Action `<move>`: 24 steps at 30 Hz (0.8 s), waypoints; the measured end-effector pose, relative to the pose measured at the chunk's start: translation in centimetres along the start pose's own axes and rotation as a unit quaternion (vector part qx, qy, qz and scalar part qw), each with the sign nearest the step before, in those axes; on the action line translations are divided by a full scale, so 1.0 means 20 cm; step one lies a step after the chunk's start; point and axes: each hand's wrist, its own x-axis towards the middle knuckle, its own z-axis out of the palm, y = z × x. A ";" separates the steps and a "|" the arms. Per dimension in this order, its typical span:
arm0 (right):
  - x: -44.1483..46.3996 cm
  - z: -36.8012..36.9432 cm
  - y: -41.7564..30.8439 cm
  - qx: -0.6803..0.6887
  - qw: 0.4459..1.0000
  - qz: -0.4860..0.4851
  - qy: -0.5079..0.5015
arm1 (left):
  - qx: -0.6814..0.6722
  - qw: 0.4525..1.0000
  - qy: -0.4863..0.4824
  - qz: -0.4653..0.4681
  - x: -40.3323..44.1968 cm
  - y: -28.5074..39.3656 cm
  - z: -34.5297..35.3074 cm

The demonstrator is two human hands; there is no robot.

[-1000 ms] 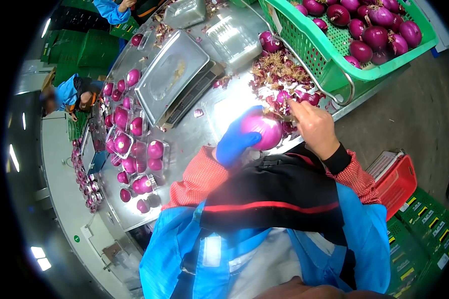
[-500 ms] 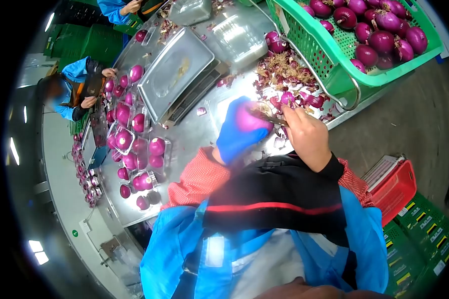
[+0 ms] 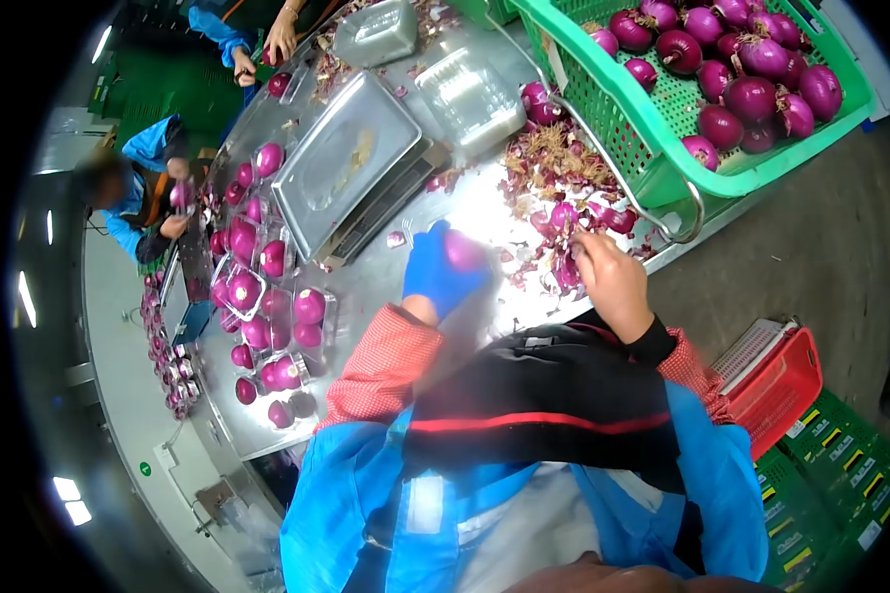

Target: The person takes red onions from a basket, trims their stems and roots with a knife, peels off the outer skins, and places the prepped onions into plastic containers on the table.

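My left hand, in a blue glove, is closed around a red onion above the metal table. The onion is blurred and strongly lit. My bare right hand has its fingers pressed together at the edge of a pile of onion skins and roots; what they hold, if anything, is hidden. The two hands are apart. A scale with a metal tray stands beyond my left hand.
A green basket of red onions stands at the back right. Clear packs of onions line the left side. Empty clear trays sit behind the scale. Co-workers are at the far left and top. A red basket is at the right.
My left hand has moved left with the onion, away from my right hand. The blade seen by my right hand half a second ago no longer shows clearly.
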 end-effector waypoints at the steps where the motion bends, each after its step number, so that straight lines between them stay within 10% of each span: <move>1: -0.01 0.01 0.00 0.022 1.000 -0.010 0.015 | 0.055 0.998 0.009 -0.005 0.02 -0.10 0.07; 9: 0.00 0.03 0.08 0.015 0.999 0.003 -0.042 | 0.005 0.999 0.048 0.010 0.16 -0.29 0.04; 15: 0.05 -0.06 0.17 0.017 0.990 -0.132 -0.039 | 0.001 0.892 0.216 0.397 0.60 0.51 -0.52; 19: 0.01 -0.01 0.30 0.074 0.993 -0.077 -0.051 | -0.031 0.860 0.085 0.503 1.01 1.16 -0.52; 24: 0.09 -0.21 0.37 0.125 0.991 -0.039 -0.027 | 0.267 0.898 -0.106 0.334 1.48 1.68 -0.17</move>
